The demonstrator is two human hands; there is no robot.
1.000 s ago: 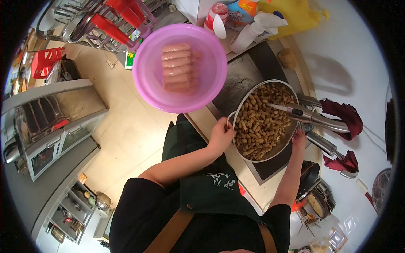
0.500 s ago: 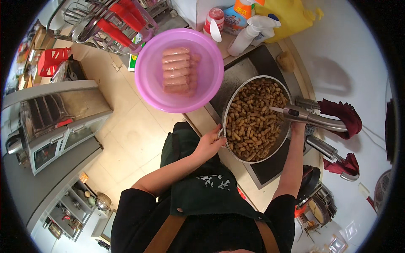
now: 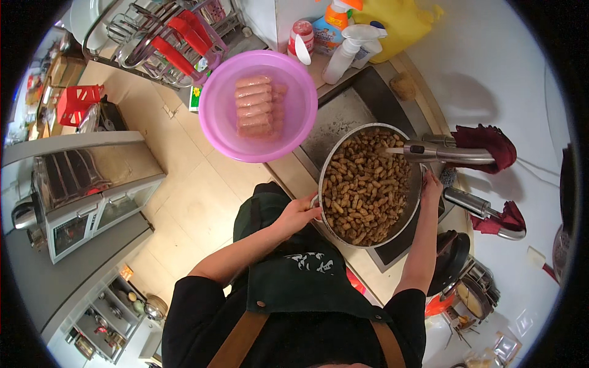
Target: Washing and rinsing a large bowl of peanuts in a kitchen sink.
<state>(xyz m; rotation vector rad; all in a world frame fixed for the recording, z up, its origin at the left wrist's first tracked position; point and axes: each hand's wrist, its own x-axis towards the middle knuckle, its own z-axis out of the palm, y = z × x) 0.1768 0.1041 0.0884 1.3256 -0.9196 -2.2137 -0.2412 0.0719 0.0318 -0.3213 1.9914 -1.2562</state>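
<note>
A large round metal pot (image 3: 412,211) sits over the dark sink, filled with unshelled peanuts (image 3: 362,190). My left hand (image 3: 297,214) is closed around the loop handle on the pot's left side, thumb on top. On the opposite side, my right hand (image 3: 432,186) grips the other handle, its fingers partly behind the rim. A steel faucet (image 3: 429,152) reaches over the pot's far right edge, and a pale stream at its tip appears to be water falling onto the peanuts.
A pink basin (image 3: 211,116) with rows of sausages (image 3: 253,104) stands at the pot's far left. Behind are a white spray bottle (image 3: 350,54) and a yellow container (image 3: 405,27). A second steel fixture (image 3: 469,203) juts from the right. A dark pan (image 3: 451,260) is near my right forearm.
The pot has shifted slightly toward me relative to the faucet. My right hand, partly hidden under the faucet before, now shows at the right handle. The whole view has shifted a little.
</note>
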